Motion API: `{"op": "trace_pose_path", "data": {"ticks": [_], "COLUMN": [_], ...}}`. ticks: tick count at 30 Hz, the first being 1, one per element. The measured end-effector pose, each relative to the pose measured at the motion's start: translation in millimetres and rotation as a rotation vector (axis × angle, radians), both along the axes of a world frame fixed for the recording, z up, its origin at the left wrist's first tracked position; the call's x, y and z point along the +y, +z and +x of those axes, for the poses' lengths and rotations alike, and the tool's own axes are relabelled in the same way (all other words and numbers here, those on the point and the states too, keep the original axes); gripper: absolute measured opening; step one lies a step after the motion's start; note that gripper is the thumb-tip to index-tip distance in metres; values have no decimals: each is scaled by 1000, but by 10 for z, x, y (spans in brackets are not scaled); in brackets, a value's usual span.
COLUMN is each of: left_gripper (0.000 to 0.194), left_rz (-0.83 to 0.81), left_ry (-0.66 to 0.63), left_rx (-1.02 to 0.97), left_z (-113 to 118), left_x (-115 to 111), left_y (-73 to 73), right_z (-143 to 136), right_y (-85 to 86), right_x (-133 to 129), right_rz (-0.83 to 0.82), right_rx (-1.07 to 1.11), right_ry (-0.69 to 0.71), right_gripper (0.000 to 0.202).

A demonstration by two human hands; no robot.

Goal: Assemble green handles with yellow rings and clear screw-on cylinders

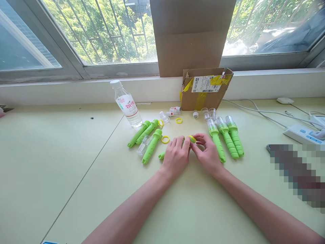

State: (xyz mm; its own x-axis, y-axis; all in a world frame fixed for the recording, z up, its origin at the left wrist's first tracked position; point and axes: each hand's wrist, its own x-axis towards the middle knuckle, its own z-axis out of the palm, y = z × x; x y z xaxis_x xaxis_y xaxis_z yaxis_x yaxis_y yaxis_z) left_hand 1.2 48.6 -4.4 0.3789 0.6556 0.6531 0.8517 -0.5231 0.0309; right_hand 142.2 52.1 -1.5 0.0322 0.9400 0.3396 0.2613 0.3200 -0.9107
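Observation:
My left hand (176,154) is wrapped over a green plastic handle (161,156), whose rounded end sticks out at the left; most of it is hidden. At the handle's other end, the fingers of my right hand (208,153) pinch a yellow ring (192,139). Whether the ring is fully seated there I cannot tell. Left of my hands lie three green handles (152,146) with threaded ends, a clear ribbed cover (144,145) and a loose yellow ring (165,139). To the right, three green handles with clear covers (230,142) lie side by side.
A water bottle (128,107) stands at the back left. Small white bulb parts (175,111) and clear cups (212,113) lie before an open cardboard box (203,98). At right are a power strip (304,134), cables and a pixelated object (297,173).

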Motion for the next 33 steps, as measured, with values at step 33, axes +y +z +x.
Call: {"op": "trace_pose_path", "data": {"ticks": [33], "left_gripper": [42], "left_rz": [-47], "left_ry": [13], "left_rx": [31], "left_z": [-24], "left_x": [-19], "left_y": [6], "right_z": [29], "right_y": [50], "right_x": [-8], "right_rz": [17], "right_rx": [69], "right_ry": [117], "right_gripper": [15]}}
